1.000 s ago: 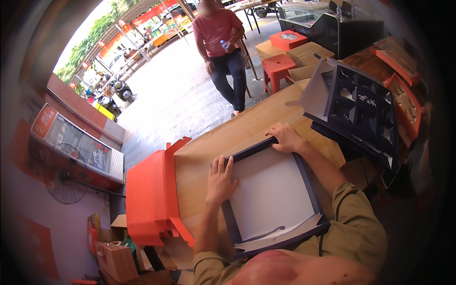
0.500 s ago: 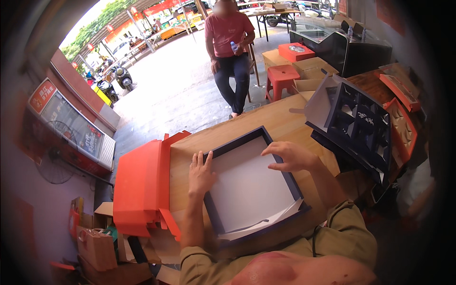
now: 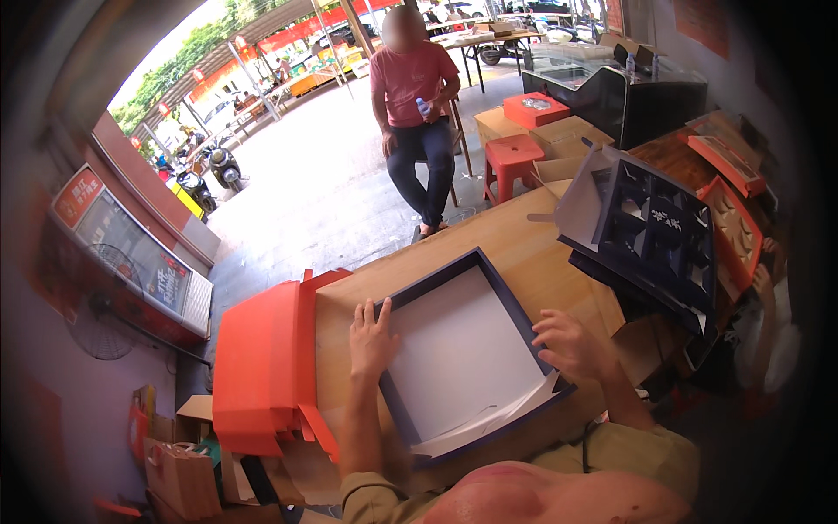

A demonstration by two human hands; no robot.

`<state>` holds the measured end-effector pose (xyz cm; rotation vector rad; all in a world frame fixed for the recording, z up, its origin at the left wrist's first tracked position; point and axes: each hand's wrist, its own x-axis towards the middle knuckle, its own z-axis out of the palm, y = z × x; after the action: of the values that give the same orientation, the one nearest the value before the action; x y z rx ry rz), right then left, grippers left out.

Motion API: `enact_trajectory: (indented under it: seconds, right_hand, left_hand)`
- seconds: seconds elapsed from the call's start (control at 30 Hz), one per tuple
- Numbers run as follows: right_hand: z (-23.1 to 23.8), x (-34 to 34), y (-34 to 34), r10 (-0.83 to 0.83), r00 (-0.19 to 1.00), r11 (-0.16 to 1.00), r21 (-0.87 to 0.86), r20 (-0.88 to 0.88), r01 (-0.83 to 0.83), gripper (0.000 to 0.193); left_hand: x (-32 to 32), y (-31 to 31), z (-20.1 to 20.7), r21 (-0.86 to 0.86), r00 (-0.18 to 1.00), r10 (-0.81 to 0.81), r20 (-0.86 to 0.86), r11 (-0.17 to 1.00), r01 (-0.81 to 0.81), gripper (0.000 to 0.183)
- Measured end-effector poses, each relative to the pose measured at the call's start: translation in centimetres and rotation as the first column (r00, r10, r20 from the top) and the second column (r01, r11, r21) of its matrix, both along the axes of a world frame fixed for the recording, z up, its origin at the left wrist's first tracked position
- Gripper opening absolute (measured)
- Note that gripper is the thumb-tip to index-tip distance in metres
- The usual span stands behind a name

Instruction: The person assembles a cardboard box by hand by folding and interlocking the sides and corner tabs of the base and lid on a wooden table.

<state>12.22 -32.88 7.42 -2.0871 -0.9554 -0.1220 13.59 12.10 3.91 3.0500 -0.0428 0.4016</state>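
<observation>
Head view.

Item: shallow dark-blue tray, white inside, lying on a wooden table, between the two hands.

Left hand: fingers extended over the tray's left corner; whether it grips the wall cannot be told.

Right hand: empty, fingers loosely curled and apart, beside the right wall; contact cannot be told.

Condition: far walls upright; white flap edges loose along the near wall, closer to the wearer than either hand.

Handling, as judged: left hand best kept as a brace at its corner, so the tray does not skid; right hand best run down its own wall to the near end. Loose flaps seem to want laying flat before any pressure, with even pressing along the fold; thin board looks apt to crease if pushed at one spot.

Markings, by kind only: pale characters on a compartmented dark-blue box, beyond and right of the right hand; pale characters on the red header panel and large lettering on the glass door of a drinks cooler, far left of the left hand. Red-orange carton, just left of the left hand: no writing visible.
</observation>
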Motion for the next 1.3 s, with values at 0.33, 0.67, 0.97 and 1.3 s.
enact_trajectory:
  seconds: [0.33,0.67,0.97,1.3]
  right_hand:
    - [-4.0,-3.4,-0.8,0.012,0.994,0.982,0.189,-0.11,0.009,0.015]
    - [-3.1,-4.0,-1.5,-0.064,0.968,0.974,0.196,-0.244,0.114,0.021]
    - [-4.1,-6.4,-4.1,0.064,0.997,0.925,0.378,-0.036,-0.046,0.053]
    - [-3.8,-7.1,-2.6,0.012,0.999,0.971,0.24,-0.031,-0.004,0.027]
  left_hand:
    - [0.0,-0.1,0.1,-0.094,1.0,0.004,0.03,0.996,-0.001,0.08]
    - [-6.0,-7.2,11.3,-0.287,0.953,-0.226,0.203,0.917,0.279,0.053]
    - [-14.2,-7.6,10.8,-0.455,0.834,-0.492,-0.249,0.82,0.347,0.045]
    - [-21.6,-8.4,4.8,-0.586,0.919,-0.38,-0.104,0.77,0.251,0.037]
